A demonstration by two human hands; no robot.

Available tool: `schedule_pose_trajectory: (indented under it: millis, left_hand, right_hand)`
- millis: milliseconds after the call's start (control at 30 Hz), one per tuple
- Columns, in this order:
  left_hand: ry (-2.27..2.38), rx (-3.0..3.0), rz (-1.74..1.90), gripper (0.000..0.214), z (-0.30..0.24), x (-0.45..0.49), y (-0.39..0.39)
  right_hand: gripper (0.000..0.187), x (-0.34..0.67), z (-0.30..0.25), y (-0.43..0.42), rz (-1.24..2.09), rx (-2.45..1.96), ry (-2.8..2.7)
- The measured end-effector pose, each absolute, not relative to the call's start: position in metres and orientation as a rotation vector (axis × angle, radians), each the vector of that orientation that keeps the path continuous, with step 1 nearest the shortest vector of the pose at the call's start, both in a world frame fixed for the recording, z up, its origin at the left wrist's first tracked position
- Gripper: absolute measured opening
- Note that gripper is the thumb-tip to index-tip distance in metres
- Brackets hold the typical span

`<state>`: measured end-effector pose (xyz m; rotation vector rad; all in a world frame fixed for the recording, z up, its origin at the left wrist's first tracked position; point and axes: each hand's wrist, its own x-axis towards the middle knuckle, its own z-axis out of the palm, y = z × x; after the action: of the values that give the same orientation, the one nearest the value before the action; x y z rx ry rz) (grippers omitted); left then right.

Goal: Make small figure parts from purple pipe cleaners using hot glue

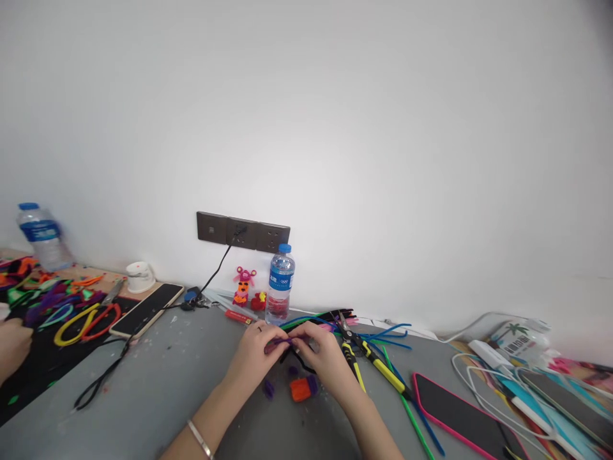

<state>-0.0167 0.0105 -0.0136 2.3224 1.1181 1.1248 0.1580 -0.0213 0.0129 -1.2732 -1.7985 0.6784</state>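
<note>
My left hand [253, 354] and my right hand [323, 354] meet over the grey table [167, 383], both pinching a purple pipe cleaner [280, 343] between their fingertips. A black pipe cleaner [299, 358] loops under my right hand. Just below my hands lie an orange-and-purple fuzzy piece [302, 388] and a small purple bit [269, 388]. A thin bracelet circles my left wrist. Yellow-handled pliers [364, 358] lie to the right of my right hand.
A water bottle [280, 284] stands behind my hands beside small pipe-cleaner figures [243, 287]. Blue and green pipe cleaners [387, 338], a pink-edged phone [460, 415] and cables lie on the right. On the left are another phone [146, 308], coloured loops [79, 319], a second bottle [41, 235] and another person's hand [12, 348].
</note>
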Motion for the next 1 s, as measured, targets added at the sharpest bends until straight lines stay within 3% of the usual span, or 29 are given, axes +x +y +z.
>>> schedule_pose_trajectory:
  millis: [233, 433, 567, 833, 1000]
  left_hand:
    - [1.267, 2.232, 1.143, 0.014, -0.014, -0.024, 0.015]
    - [1.28, 2.315, 1.06, 0.015, -0.016, -0.022, 0.016]
    - [1.218, 2.324, 1.081, 0.012, 0.004, -0.033, 0.013]
    - [1.03, 2.353, 0.444, 0.009, 0.014, -0.055, 0.009]
    - [1.038, 2.371, 0.35, 0.014, 0.007, -0.052, 0.009]
  right_hand:
    - [0.017, 0.168, 0.009, -0.017, 0.569, -1.378, -1.593]
    - [0.009, 0.17, 0.015, -0.022, 0.621, -1.301, -1.727]
    - [0.014, 0.172, 0.015, -0.024, 0.624, -1.272, -1.745]
    - [0.018, 0.174, 0.019, -0.023, 0.558, -1.18, -1.678]
    - [0.032, 0.176, 0.016, -0.023, 0.586, -1.228, -1.581]
